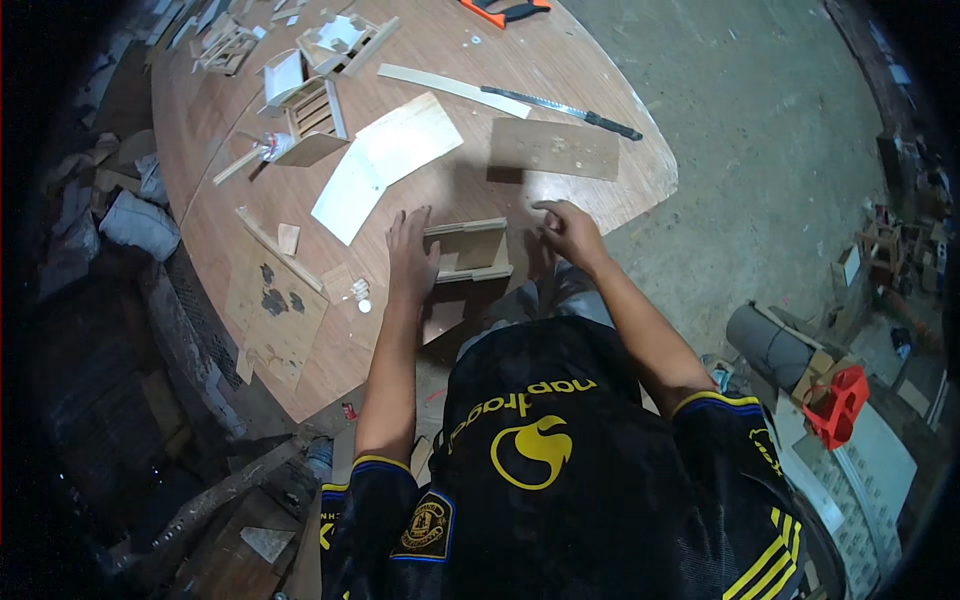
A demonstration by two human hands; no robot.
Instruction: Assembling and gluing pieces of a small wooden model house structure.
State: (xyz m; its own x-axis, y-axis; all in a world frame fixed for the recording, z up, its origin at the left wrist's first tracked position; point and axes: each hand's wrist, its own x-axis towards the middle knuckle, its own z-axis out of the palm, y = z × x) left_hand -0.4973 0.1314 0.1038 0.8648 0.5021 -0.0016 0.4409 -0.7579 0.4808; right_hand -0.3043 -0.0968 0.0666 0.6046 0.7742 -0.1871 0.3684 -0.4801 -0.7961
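Bracing small wooden frame (470,250): left hand (410,262) flat against its side, right hand (568,232) empty, fingers curled on table (620,175).

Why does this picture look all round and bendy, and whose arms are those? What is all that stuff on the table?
The camera sits on a person's head and looks down, so you see their own two arms. Its very wide lens bends straight edges near the rim.

The left hand lies flat against the side of a small wooden frame. The right hand rests on the round wooden table just beside the frame, fingers bent, holding nothing.

Further back lie a plywood board, a hand saw with a black handle, a pale sheet, a little slatted wooden crate and orange-handled pliers.
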